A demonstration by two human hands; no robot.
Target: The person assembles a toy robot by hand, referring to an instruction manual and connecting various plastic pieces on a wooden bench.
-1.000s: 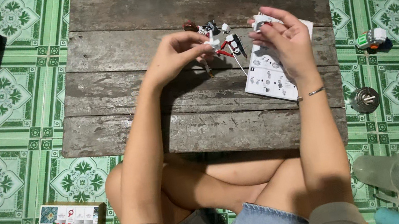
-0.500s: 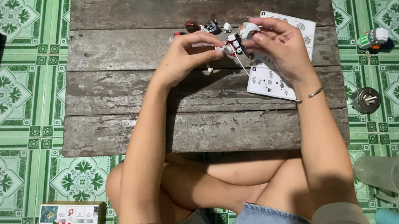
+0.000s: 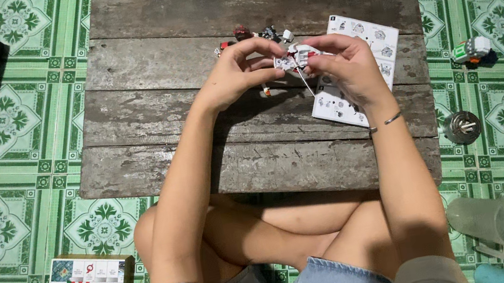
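From the head camera I am seeing both hands coming together over the wooden bench (image 3: pixel 183 57). A second ago my right hand (image 3: pixel 348 64) was off to the side, over the paper sheet (image 3: pixel 360 34); now it is meeting my left hand (image 3: pixel 237 72) in the middle. The grip of each hand is pinching shut on the small toy (image 3: pixel 294 59), a red and white thing with a thin stick hanging down. It is being held just above the bench, beside the paper sheet. More little loose pieces (image 3: pixel 242 31) are lying behind my fingers. I think the two hands are now joining parts together.

On the floor, a toy car (image 3: pixel 472 49) is sitting well apart.
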